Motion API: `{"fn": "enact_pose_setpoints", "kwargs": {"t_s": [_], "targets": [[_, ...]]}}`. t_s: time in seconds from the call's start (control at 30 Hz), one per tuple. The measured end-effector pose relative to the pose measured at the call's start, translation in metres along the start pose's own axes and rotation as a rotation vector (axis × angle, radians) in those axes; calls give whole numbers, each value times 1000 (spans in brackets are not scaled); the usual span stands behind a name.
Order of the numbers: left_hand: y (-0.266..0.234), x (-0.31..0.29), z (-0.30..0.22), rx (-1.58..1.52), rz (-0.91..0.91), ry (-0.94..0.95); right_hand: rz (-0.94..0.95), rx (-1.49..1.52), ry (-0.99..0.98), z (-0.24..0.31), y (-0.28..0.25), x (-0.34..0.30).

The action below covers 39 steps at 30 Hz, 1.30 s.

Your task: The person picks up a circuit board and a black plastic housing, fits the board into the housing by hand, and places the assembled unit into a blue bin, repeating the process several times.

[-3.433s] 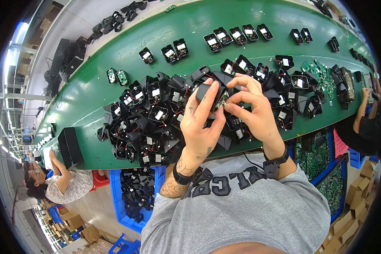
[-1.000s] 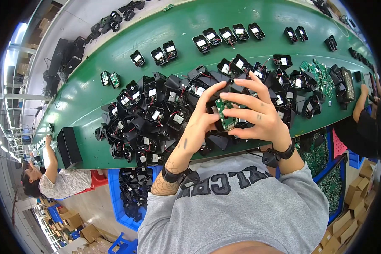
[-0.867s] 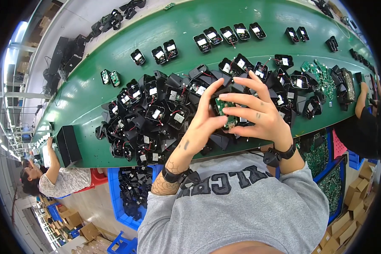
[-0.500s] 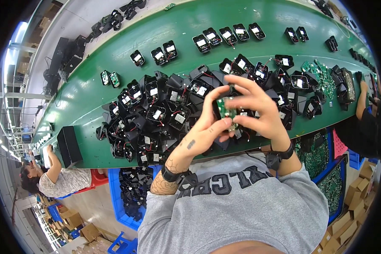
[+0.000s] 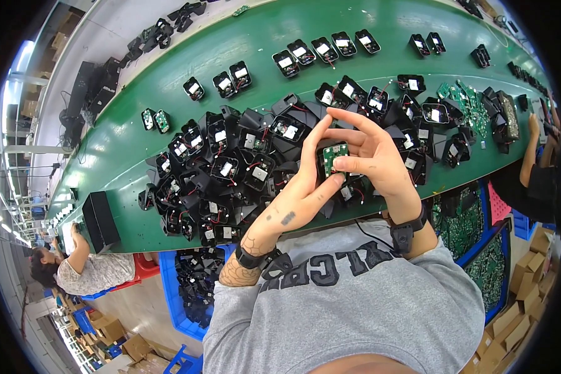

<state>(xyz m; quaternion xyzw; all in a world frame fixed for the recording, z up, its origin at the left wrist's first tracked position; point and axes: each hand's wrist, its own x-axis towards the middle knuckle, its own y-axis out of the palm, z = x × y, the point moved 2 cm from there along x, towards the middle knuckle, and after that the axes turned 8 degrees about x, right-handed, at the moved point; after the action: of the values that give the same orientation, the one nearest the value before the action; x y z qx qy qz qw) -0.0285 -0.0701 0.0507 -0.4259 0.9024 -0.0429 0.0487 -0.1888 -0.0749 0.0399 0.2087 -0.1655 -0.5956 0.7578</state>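
Observation:
A small black housing with a green circuit board [image 5: 331, 153] in its mouth is held up between my two hands, above the near side of the workbench. My left hand [image 5: 302, 194] closes round the housing from the left, its thumb at the lower end. From the right, my right hand [image 5: 380, 163] lays its thumb across the face of the board while its fingers wrap behind. Much of the housing is hidden by my palms and fingers. Beyond and on both sides of my hands lies a heap of open black housings [image 5: 258, 171], with white labels and red wires showing.
Rows of black housings [image 5: 287, 63] stand farther back on the green bench [image 5: 168, 75]. Loose circuit boards [image 5: 474, 109] lie to the right. Blue bins [image 5: 168, 293] flank me below the bench edge. Co-workers sit at left [image 5: 100, 271] and right [image 5: 536, 168].
My right fingers, spread and blurred over the board before, have moved behind the housing, and the right thumb now rests on the board. The left hand keeps its hold. The view has shifted slightly.

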Motion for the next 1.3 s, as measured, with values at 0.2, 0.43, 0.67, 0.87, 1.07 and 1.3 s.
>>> {"fn": "enact_pose_setpoints", "kwargs": {"t_s": [0.2,0.43,0.67,0.87,1.07,1.3], "targets": [[-1,2,-8,-125,39,-85,-36,-109,183,-3,-4,2],[14,11,1,-22,-86,-82,-64,-99,142,-4,-12,-1],[21,17,-1,321,-210,149,27,60,-109,1,-15,-8],[25,30,-4,217,-102,159,-16,40,-209,24,-20,-23],[-26,36,-28,-371,-52,-163,-534,-668,-430,104,-95,-41],[-233,27,8,499,-630,-10,-842,-1450,-308,156,-363,-30]]}}
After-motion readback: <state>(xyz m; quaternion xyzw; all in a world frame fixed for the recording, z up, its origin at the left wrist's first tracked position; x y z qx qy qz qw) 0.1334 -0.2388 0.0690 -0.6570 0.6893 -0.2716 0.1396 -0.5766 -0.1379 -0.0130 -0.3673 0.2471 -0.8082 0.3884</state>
